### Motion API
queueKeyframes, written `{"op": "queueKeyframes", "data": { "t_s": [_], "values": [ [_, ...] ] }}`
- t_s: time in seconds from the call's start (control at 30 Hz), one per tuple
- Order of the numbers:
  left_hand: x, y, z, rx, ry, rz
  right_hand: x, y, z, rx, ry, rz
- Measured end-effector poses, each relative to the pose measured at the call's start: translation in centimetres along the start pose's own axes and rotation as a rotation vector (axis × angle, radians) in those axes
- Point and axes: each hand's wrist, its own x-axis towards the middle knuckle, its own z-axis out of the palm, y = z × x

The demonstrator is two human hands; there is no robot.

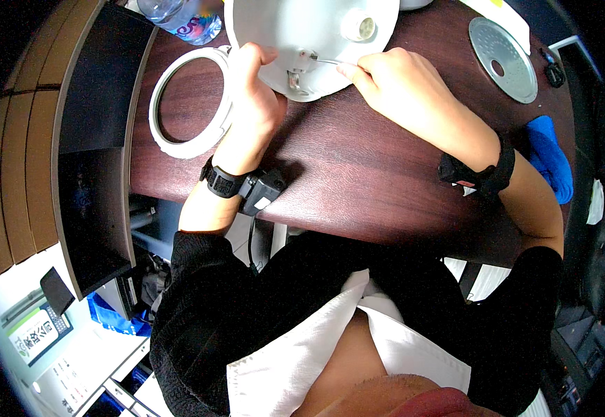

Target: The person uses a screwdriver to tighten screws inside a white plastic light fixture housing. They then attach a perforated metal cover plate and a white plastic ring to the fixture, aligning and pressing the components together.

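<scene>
A white, bowl-shaped housing [267, 28] stands at the far middle of the table, its hollow side facing me. Inside it are a round white fitting [363, 28] and a small metal part [295, 80] near the lower rim. My left hand [255, 94] is closed on the housing's left rim, thumb toward the inside. My right hand [396, 80] is closed in a pinch on a thin metal rod [326, 61]. The rod's far end reaches a small fitting inside the housing; its exact kind is hard to make out.
A white ring [165, 142] lies beside my left wrist, near a clear bottle [184, 19]. At the far right are a perforated metal disc [504, 59], a small black item [554, 73] and a blue cloth [551, 160]. A dark shelf [94, 201] stands left of the brown table [358, 174].
</scene>
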Motion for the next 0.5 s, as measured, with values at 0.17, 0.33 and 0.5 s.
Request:
{"op": "queueKeyframes", "data": {
  "t_s": [0.17, 0.33, 0.5],
  "values": [
    [0.3, -1.1, -1.3, 0.17, -0.101, 0.102, 0.0, -0.1, -0.2, -0.116, 0.0, -0.056],
    [-0.7, -1.5, -1.2, 0.479, -0.169, 0.256, 0.1, 0.2, 0.4, -0.088, -0.007, -0.051],
    [-0.2, -2.2, -1.9, 0.755, -0.209, 0.577, 0.2, 0.6, 1.1, 0.053, -0.094, 0.059]
  ]
}}
